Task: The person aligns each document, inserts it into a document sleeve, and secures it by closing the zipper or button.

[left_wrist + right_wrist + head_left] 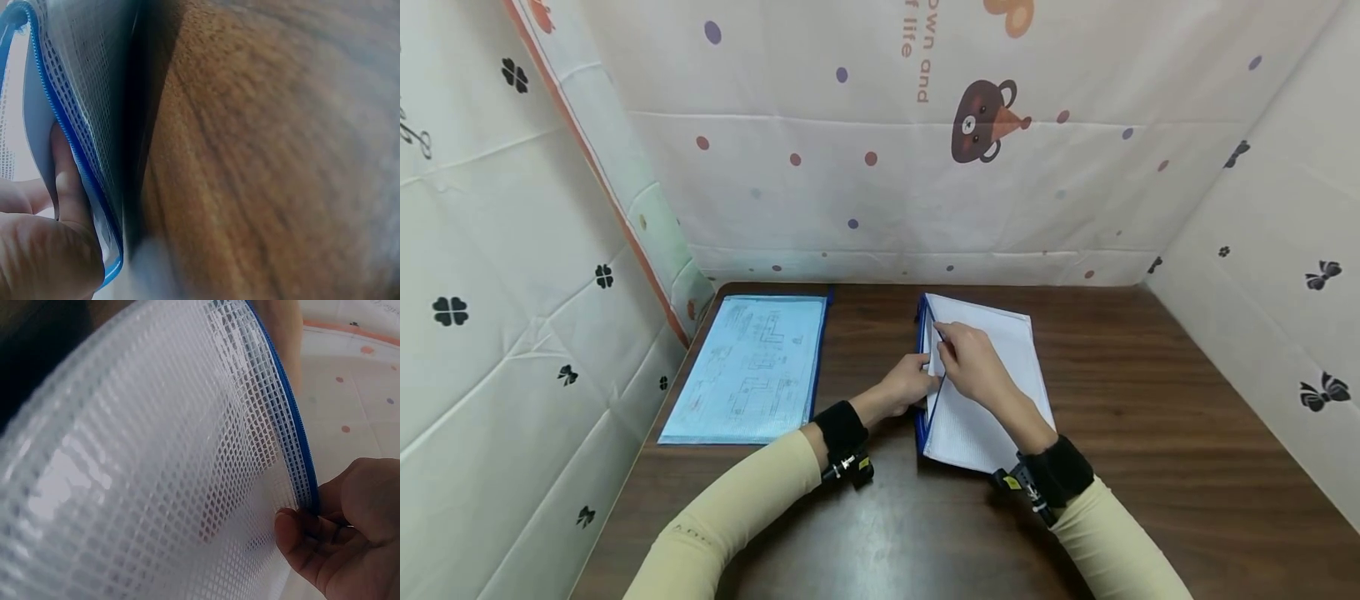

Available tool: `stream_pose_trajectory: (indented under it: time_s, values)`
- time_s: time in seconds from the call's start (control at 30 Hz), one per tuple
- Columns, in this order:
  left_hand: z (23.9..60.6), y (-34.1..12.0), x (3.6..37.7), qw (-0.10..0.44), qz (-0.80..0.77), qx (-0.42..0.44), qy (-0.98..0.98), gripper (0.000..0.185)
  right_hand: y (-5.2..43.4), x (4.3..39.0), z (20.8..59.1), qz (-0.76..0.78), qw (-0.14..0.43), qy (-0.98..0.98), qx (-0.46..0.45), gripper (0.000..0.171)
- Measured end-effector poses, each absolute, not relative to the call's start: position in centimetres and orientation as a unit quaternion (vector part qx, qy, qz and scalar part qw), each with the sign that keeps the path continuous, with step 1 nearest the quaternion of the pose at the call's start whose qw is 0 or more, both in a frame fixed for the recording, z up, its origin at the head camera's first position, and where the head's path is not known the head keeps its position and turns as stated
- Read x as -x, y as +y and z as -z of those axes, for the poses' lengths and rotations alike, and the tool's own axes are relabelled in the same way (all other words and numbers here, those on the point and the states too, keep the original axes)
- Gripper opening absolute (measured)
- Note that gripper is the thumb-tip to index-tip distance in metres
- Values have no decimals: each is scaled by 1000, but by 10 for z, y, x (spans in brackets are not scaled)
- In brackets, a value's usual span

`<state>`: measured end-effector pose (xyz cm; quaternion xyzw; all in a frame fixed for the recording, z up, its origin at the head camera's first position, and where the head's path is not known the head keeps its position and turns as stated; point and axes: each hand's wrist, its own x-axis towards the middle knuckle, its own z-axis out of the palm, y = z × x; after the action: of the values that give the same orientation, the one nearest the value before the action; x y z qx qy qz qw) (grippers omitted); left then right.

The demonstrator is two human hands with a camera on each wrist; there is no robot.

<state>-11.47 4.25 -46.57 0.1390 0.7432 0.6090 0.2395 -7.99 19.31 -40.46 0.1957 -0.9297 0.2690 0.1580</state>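
My left hand (908,385) pinches the near end of the mesh pouch's (992,392) blue zipper edge (922,367). My right hand (973,360) pinches it farther along. The pouch lies on the surface (1150,400), long axis running near to far.

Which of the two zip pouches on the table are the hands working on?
The white mesh pouch with blue zipper, on the right; both hands pinch its zipper edge. The light blue pouch lies untouched.

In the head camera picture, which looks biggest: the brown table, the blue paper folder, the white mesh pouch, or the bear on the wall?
1. Brown table.
2. Blue paper folder and white mesh pouch: too alike to rank.
3. Bear, though it hangs farther away.
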Motion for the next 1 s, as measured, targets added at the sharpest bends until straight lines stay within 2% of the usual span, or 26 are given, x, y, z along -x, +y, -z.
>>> stream_pose_trajectory:
  time_s: [0.53,0.77,0.87,1.0]
  values:
    - [461,33,114,247,-575,-161,763,21,206,79,393,-285,167,-924,-193,36]
    - [453,13,127,261,-592,-144,749,27,212,78,386,-280,180,-922,-199,35]
    - [451,-1,137,236,-597,-127,756,27,216,77,382,-283,176,-920,-207,36]
    - [448,-19,151,166,-603,-90,775,24,225,74,375,-310,157,-912,-217,37]
